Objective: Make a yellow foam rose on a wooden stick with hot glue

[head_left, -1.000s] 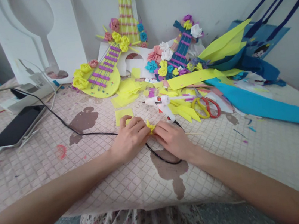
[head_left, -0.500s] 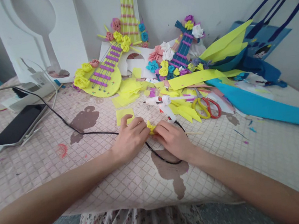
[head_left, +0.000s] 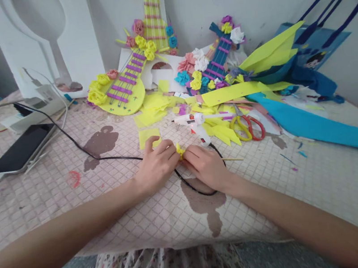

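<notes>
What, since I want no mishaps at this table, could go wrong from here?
The black cord, seemingly from the glue gun, loops by the left hand and right hand; a snag might drag the glue gun. If hot, it could mark the yellow scraps beside it. The small yellow paper piece between the fingers might get crushed.

No readable texts, labels, brands, numbers or signs are showing on anything across the tabletop (head_left: 118, 225) or behind it.

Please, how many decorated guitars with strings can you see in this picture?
3. One yellow guitar is slanted at the left; a taller yellow guitar is upright behind it, near the wall; a blue guitar is to their right. Others may be hidden behind the paper.
</notes>
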A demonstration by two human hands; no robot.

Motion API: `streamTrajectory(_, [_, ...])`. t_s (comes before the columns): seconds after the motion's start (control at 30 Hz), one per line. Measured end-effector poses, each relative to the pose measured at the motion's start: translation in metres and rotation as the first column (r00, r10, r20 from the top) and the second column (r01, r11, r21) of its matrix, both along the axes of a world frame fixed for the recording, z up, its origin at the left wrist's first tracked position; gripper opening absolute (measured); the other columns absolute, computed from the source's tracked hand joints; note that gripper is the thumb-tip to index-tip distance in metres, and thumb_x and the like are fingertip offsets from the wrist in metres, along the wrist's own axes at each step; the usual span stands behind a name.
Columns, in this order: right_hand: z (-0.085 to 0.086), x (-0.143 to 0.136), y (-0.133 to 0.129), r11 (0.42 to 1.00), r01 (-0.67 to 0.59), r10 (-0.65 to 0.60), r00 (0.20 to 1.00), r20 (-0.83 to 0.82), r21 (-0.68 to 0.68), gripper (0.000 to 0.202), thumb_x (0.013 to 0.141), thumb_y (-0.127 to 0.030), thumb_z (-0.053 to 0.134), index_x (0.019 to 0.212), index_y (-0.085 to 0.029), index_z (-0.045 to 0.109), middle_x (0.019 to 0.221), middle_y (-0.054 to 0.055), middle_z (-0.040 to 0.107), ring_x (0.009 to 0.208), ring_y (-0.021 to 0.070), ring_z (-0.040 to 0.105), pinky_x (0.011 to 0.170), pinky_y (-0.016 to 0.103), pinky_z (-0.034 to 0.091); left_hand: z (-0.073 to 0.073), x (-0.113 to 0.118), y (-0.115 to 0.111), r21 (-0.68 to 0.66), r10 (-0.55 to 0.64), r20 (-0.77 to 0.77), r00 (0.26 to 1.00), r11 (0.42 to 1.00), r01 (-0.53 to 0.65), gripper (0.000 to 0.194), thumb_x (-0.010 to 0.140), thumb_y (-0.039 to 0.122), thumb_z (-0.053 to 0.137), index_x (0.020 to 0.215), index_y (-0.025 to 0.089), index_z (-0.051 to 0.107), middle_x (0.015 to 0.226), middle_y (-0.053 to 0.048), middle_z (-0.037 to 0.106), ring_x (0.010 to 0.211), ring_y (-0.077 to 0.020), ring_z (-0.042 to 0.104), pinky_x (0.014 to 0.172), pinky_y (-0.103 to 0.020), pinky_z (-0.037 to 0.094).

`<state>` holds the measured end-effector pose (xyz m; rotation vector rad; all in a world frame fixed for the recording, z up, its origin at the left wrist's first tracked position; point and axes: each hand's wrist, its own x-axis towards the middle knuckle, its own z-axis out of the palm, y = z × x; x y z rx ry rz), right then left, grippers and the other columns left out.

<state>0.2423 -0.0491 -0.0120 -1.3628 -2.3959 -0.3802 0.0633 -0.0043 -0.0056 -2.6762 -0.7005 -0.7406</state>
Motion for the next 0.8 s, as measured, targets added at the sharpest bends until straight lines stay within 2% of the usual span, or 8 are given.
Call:
streamTrajectory(0.3, [-0.002,0.001,0.001,0.999,-0.006,0.005,1.0,-0.017,-0.035,0.022,0.094,-0.019,0.04,0.081,-0.018,0.058,0.084,0.004,0.062,0.076,0.0153,0.055,0.061,0.027,0.04,0.001,0.0,-0.002,0.02,0.011,-0.034,0.999,1.0,-0.01,0.024,0.093,0.011,0.04,0.074,0.016,0.053,0.08,-0.002,0.062,0.092,-0.0173,0.054,0.096,-0.044,0.029])
streamTrajectory(0.53, [0.011,0.019,-0.008,0.974,-0.013,-0.02,0.99,-0.141,-0.225,0.012,0.091,-0.022,0.045,0.085,-0.018,0.055,0.087,0.004,0.058,0.076,0.0151,0.055,0.066,0.027,0.043,-0.003,-0.004,0.002,-0.019,-0.006,0.028,1.0,1.0,0.006,0.011,0.088,0.015,0.051,0.079,0.018,0.056,0.08,0.0,0.063,0.097,-0.0195,0.053,0.098,-0.047,0.026])
streamTrajectory(0.67, [0.025,0.038,-0.006,0.925,-0.058,0.012,0.992,-0.125,-0.376,0.01,0.089,-0.021,0.047,0.08,-0.02,0.052,0.083,0.002,0.055,0.074,0.0143,0.053,0.065,0.027,0.04,-0.004,-0.005,0.003,-0.037,-0.013,0.029,0.999,0.999,0.014,0.011,0.087,0.014,0.051,0.08,0.019,0.057,0.082,0.0,0.064,0.097,-0.0193,0.054,0.098,-0.048,0.026])
streamTrajectory(0.73, [0.037,0.055,-0.005,0.875,-0.094,0.036,0.991,-0.131,-0.476,0.013,0.089,-0.023,0.047,0.077,-0.02,0.051,0.081,0.001,0.055,0.074,0.0139,0.052,0.065,0.026,0.039,-0.003,-0.006,0.003,-0.043,-0.017,0.047,0.999,0.999,0.019,0.012,0.087,0.013,0.051,0.079,0.019,0.058,0.082,0.0,0.064,0.096,-0.0189,0.054,0.098,-0.048,0.026])
streamTrajectory(0.8, [0.051,0.079,-0.006,0.791,-0.122,0.024,0.985,-0.168,-0.6,0.016,0.089,-0.026,0.047,0.074,-0.02,0.051,0.077,0.0,0.055,0.072,0.0132,0.052,0.065,0.026,0.038,-0.001,-0.007,0.003,-0.051,-0.016,0.071,0.997,0.998,0.02,0.013,0.087,0.013,0.05,0.079,0.019,0.058,0.081,0.0,0.065,0.095,-0.0187,0.055,0.098,-0.048,0.027])
